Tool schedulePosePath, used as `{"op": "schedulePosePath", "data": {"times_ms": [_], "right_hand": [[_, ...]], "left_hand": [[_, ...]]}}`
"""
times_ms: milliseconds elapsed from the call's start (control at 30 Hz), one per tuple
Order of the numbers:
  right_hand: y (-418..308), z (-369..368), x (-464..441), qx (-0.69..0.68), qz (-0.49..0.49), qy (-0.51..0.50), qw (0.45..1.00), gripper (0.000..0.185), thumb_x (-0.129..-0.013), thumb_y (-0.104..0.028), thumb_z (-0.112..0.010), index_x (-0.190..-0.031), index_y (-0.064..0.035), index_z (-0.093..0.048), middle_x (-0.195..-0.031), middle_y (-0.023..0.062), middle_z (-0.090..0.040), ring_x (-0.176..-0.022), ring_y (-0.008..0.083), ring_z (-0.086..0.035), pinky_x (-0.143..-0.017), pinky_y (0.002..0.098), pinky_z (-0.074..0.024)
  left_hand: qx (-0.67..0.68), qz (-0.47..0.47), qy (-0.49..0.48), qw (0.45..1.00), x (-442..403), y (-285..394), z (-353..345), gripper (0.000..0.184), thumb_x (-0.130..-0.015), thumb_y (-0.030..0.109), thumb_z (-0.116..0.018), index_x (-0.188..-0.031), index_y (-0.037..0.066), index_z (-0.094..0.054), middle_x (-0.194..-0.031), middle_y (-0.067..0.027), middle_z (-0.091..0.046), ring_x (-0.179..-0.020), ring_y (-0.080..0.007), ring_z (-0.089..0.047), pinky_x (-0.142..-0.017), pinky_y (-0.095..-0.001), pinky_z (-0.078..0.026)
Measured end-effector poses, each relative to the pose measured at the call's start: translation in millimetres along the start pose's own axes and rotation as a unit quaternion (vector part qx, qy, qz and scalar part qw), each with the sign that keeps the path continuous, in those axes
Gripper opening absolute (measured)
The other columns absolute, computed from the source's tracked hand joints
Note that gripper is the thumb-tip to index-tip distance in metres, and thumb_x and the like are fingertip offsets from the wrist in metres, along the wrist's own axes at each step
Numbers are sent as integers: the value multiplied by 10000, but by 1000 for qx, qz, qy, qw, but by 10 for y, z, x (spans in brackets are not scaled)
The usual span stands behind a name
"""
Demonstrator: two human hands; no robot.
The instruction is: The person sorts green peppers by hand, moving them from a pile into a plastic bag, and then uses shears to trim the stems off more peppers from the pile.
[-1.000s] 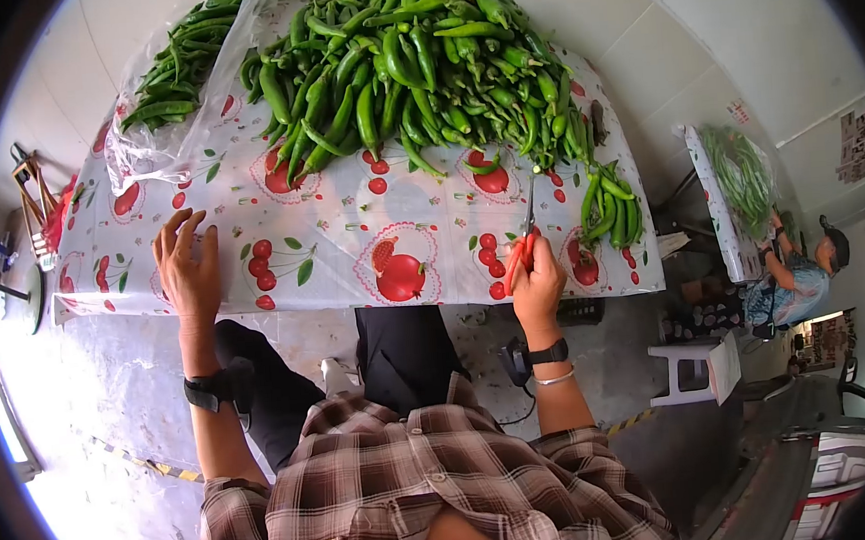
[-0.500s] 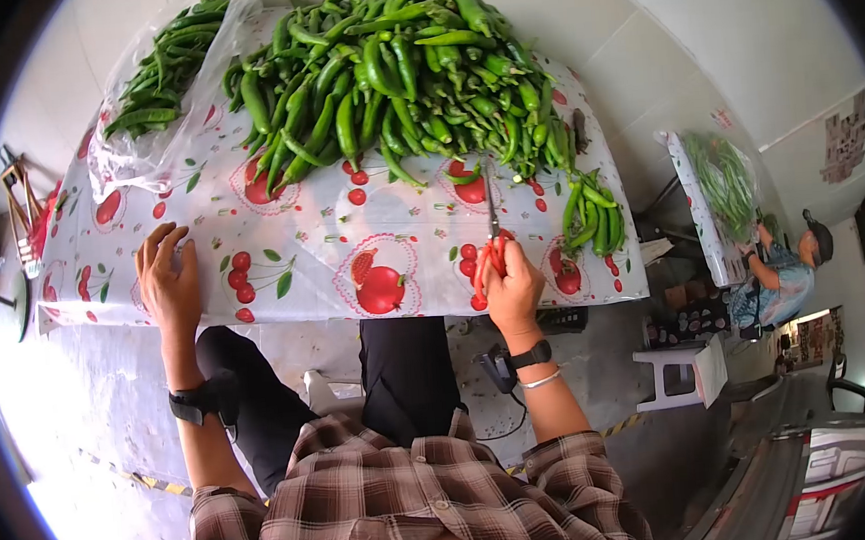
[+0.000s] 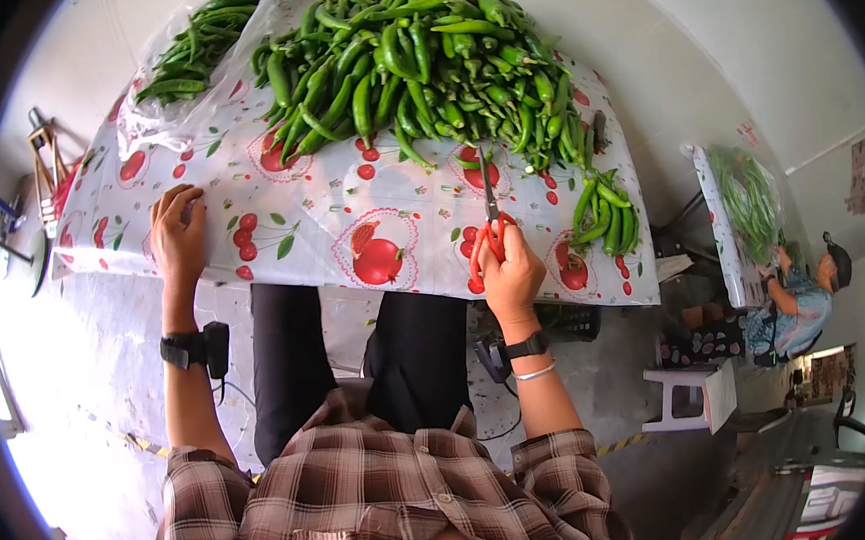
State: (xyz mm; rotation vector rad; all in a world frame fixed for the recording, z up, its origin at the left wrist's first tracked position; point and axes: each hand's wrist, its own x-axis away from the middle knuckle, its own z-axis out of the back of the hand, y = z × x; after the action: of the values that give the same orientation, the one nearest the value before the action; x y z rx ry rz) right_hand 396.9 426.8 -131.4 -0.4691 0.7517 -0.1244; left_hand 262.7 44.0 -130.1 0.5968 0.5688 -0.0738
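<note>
My right hand [image 3: 512,270] grips a pair of scissors [image 3: 490,191] by the red handles, its blades together and aimed at the pepper pile. The large heap of green peppers [image 3: 418,65] covers the back of the table. By the blade tips lies a small green piece [image 3: 469,164], apart from the heap. To the right of the scissors rests a smaller group of green peppers [image 3: 604,216]. My left hand [image 3: 178,235] holds nothing and rests on the front left of the table, fingers loosely bent and thumb apart.
A fruit-print cloth covers the table [image 3: 319,223]. A clear plastic bag [image 3: 236,48] with more peppers lies back left. At right, another person [image 3: 794,300] works at a second table with bagged green vegetables [image 3: 745,198]. A white stool [image 3: 684,395] stands on the floor.
The view has shifted slightly. My left hand's fingers have curled a little more, and my left leg has swung in under the table. The scissors stay in my right hand.
</note>
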Motion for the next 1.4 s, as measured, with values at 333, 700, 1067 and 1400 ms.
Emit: {"op": "schedulePosePath", "data": {"times_ms": [333,700,1067,1400], "right_hand": [[-39,33,1,26,-7,-15,1000,149,-801,-172,-658,-871,-63,-584,-775,114,-640,-660,305,-627,-560,367,-485],[-31,-8,1,19,-6,-4,1000,161,-840,-140,-616,-752,-44,-521,-635,123,-589,-563,299,-594,-511,356,-438],[-25,48,1,1,-6,-30,1000,173,-761,-118,-678,-898,-52,-594,-763,119,-642,-665,308,-629,-573,360,-479],[-512,-196,-357,-351,1,-171,921,126,-808,-97,-649,-863,-27,-560,-640,29,-559,-557,75,-520,-502,247,-438]], "left_hand": [[2,-17,0,1000,4,-7,2,194,-802,156,-558,-928,60,-669,-1017,-46,-632,-1007,-245,-548,-889,-329,-416],[-4,-18,1,1000,2,-22,7,193,-803,149,-559,-937,58,-664,-1033,-35,-635,-998,-230,-559,-877,-320,-427],[3,-16,14,1000,0,21,7,155,-786,129,-581,-896,65,-671,-976,-41,-641,-944,-242,-569,-845,-327,-436],[-4,-23,3,1000,-14,92,36,154,-795,107,-576,-904,51,-668,-979,-47,-643,-935,-239,-575,-839,-328,-439]]}}
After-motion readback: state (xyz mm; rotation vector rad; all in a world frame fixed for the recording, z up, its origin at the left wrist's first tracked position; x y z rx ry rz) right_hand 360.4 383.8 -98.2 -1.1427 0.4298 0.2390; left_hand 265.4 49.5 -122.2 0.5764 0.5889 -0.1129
